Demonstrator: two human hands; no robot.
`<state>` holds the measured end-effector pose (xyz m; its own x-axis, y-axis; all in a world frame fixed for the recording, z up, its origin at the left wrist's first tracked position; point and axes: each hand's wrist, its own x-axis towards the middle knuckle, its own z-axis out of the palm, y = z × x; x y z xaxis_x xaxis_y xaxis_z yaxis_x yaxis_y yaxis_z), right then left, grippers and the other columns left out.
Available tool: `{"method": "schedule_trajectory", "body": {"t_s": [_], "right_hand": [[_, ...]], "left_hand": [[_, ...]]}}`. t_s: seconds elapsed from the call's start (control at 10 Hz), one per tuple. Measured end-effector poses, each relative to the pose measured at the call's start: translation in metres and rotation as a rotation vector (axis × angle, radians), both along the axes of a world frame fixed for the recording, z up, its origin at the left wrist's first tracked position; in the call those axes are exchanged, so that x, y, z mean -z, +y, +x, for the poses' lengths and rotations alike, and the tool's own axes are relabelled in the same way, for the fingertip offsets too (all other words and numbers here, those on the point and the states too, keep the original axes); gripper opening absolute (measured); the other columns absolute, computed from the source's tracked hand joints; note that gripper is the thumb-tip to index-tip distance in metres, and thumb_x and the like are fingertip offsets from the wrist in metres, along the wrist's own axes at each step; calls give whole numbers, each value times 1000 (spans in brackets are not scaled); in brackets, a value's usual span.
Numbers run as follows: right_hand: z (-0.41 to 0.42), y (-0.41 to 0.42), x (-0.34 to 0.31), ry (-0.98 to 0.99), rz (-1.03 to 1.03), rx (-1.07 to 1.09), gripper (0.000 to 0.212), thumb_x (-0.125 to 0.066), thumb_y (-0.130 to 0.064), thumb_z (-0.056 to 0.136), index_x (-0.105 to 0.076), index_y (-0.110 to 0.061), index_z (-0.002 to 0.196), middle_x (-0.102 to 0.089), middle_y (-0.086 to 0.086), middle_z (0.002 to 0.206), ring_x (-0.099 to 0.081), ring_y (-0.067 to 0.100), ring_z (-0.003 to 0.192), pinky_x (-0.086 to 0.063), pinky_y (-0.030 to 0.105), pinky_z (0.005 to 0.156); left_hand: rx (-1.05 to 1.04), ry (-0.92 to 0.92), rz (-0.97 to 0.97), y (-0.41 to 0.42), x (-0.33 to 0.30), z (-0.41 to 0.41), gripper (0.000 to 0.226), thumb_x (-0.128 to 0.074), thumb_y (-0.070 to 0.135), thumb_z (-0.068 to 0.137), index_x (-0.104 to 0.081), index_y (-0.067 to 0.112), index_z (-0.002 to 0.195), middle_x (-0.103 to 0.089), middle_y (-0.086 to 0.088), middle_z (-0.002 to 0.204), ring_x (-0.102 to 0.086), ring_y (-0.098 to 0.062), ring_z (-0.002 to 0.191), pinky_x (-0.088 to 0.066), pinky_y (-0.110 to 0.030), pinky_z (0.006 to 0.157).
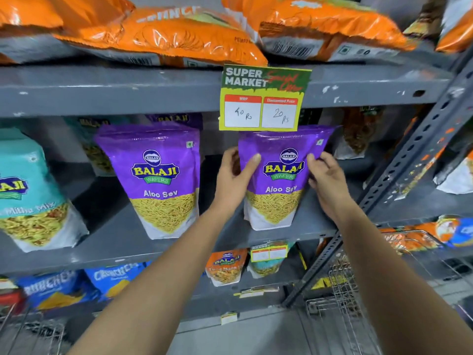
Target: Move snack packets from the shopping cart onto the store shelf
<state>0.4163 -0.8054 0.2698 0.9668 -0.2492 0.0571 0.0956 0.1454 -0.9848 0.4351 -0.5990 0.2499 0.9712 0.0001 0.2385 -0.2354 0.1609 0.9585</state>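
1. Standing a purple pouch (279,175) upright on the middle shelf (110,242) is judged to be the step in hand; its base is seen resting on the shelf board, just under the yellow price card (263,98).
2. The pouch is held from both sides: the left hand (236,175) is curled round its left edge with the thumb laid on the front, and the right hand (326,175) is closed on its right edge, fingers partly hidden behind.
3. Next, a gentle release is judged to be called for, with the pouch squared to its twin (158,180) and checked for tipping; then a reach back to the wire cart (340,298) at lower right is needed.
4. The pouch is glossy plastic film, creased near the top, flat-sealed above and gusseted below, with a clear-looking window of fine yellow strands.
5. Further off, a teal pouch (28,190) is seen at left, and puffed orange bags (158,37) lie flat on the shelf above, shiny and crinkled. The shelving is grey painted metal, chipped in places.
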Motion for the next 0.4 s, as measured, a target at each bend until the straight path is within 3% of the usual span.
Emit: {"method": "schedule_trajectory", "body": {"t_s": [0.1, 0.2, 0.3, 0.4], "right_hand": [[-17, -2, 44, 158, -126, -121, 47, -72, -4, 85, -53, -6, 128, -70, 17, 117, -66, 25, 103, -54, 44, 95], [-29, -1, 78, 252, -304, -165, 51, -83, -16, 75, -58, -13, 120, -73, 8, 118, -68, 24, 111, -50, 45, 103], [-35, 2, 82, 268, -292, -185, 64, -83, -24, 75, -54, -19, 131, -71, 1, 123, -66, 16, 117, -49, 40, 106], [-42, 5, 79, 251, -161, -25, 85, -80, -18, 80, -33, -21, 152, -48, 5, 151, -47, 17, 139, -41, 36, 110]], "left_hand": [[99, 182, 156, 3, 49, -16, 81, -85, 46, 66, -43, 26, 133, -61, 7, 129, -61, -5, 116, -55, -26, 94], [179, 256, 279, 0, 85, -22, 65, -83, 34, 73, -50, 25, 128, -66, 6, 124, -65, -15, 114, -55, -41, 97], [184, 259, 279, 3, 83, -24, 78, -82, 42, 71, -45, 24, 137, -63, 4, 133, -61, -13, 120, -50, -45, 103], [125, 202, 315, 7, 83, -38, 98, -82, 47, 70, -30, 22, 150, -45, 3, 152, -42, -12, 139, -38, -35, 112]]}}
